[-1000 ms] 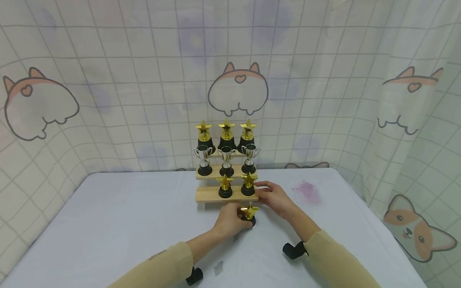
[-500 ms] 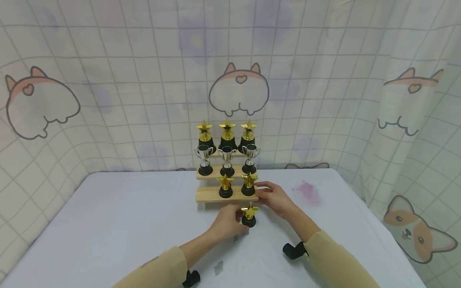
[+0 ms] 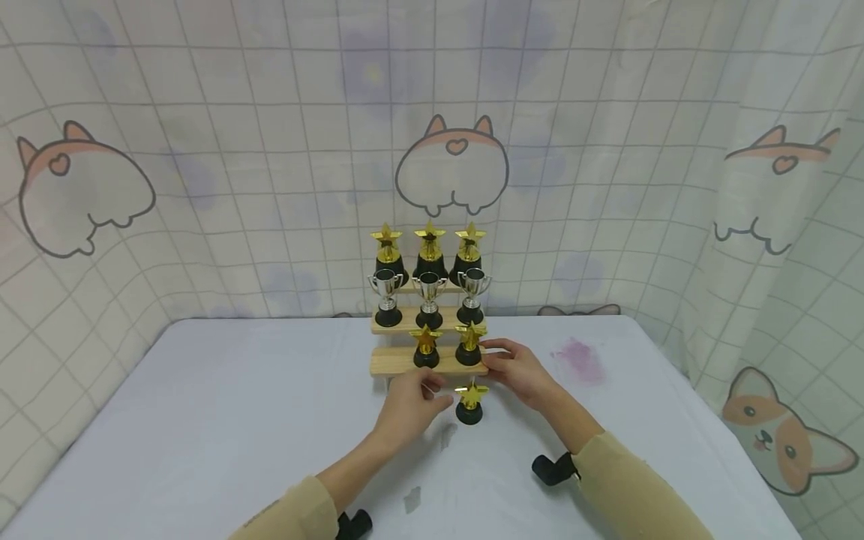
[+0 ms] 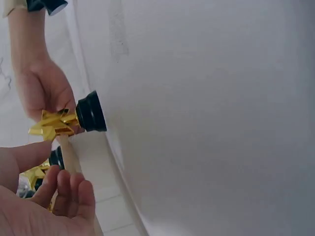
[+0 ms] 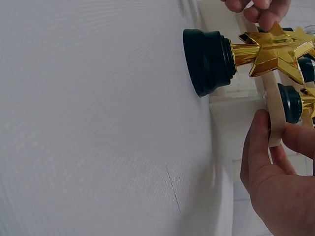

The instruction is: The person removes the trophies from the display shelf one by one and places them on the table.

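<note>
We see a small gold star trophy [image 3: 469, 409] on a black base, standing upright on the white-covered worktop [image 3: 236, 420] just in front of a stepped wooden stand [image 3: 408, 325]. Beside it hovers a person's left hand [image 3: 407, 409], the fingers loosely curled with thumb and fingertips apart, while the fingers of the right hand [image 3: 523, 376] clamp the right end of the lowest shelf [image 3: 391, 363]. On that shelf we find two matching trophies [image 3: 426, 352], with three silver cups [image 3: 429, 292] and three taller star trophies [image 3: 430, 255] in rows above.

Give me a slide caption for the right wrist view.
A right hand grips one end of a wooden shelf; a gold star trophy stands nearby.
</note>
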Demonstrator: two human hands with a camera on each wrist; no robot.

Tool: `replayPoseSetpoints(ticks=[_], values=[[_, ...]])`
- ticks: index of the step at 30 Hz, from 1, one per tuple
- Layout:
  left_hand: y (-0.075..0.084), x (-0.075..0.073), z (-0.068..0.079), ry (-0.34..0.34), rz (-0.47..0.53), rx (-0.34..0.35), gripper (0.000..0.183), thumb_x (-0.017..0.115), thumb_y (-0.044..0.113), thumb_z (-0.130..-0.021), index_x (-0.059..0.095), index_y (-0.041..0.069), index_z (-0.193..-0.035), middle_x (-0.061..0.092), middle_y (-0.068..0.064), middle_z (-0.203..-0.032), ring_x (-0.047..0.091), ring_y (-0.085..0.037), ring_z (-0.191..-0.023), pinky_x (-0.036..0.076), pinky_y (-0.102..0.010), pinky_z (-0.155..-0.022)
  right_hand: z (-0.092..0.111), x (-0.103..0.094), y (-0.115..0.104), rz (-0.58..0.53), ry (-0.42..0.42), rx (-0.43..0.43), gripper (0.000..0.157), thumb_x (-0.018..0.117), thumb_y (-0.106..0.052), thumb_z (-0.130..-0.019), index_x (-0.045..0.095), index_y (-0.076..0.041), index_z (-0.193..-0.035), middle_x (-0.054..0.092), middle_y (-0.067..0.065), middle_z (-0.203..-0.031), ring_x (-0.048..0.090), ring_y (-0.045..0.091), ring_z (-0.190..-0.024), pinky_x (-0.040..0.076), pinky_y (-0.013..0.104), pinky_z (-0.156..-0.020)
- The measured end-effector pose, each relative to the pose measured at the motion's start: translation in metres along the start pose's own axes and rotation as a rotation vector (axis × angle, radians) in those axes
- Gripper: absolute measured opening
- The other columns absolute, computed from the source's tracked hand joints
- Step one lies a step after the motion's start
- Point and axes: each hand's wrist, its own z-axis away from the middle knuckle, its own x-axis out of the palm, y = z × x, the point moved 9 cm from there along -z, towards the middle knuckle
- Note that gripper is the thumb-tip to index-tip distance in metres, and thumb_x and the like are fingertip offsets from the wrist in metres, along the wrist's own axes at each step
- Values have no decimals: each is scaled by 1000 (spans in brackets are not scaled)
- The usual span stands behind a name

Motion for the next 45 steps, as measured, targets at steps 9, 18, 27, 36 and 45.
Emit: replayPoseSetpoints(ticks=[9,18,27,36,45], values=[[-4,-30,0,264,159,-33,17,82,13,-88,72,5,-100,66,0,-88,61,-15,-81,53,-26,-71,-2,0,1,7,-4,7,42,54,1,-104,45,12,-142,57,29,-130,66,24,-106,56,38,-94],[-2,-50,0,432,197,0,34,85,9,-85,69,-3,-112,68,-14,-104,64,-25,-91,55,-34,-79,-2,-1,2,23,-2,29,43,55,-2,-104,44,10,-144,56,29,-133,63,36,-116,56,37,-95],[-7,-44,-14,399,184,-37,43,86,13,-85,66,-3,-119,66,-14,-110,61,-28,-97,52,-40,-85,-3,-1,3,25,-4,28,43,55,-3,-105,44,10,-145,56,28,-133,63,34,-117,56,37,-95],[-10,-39,-25,365,126,-89,45,85,17,-85,66,-3,-120,66,-16,-114,63,-29,-103,54,-43,-91,-2,0,3,23,5,35,43,55,-3,-105,44,9,-145,56,28,-134,60,37,-121,56,36,-95],[-15,-41,-32,366,102,-122,44,87,16,-82,68,-2,-116,68,-12,-107,62,-24,-95,55,-40,-84,-3,0,1,17,-3,29,43,54,-2,-105,43,10,-145,56,28,-133,65,27,-111,56,37,-95]])
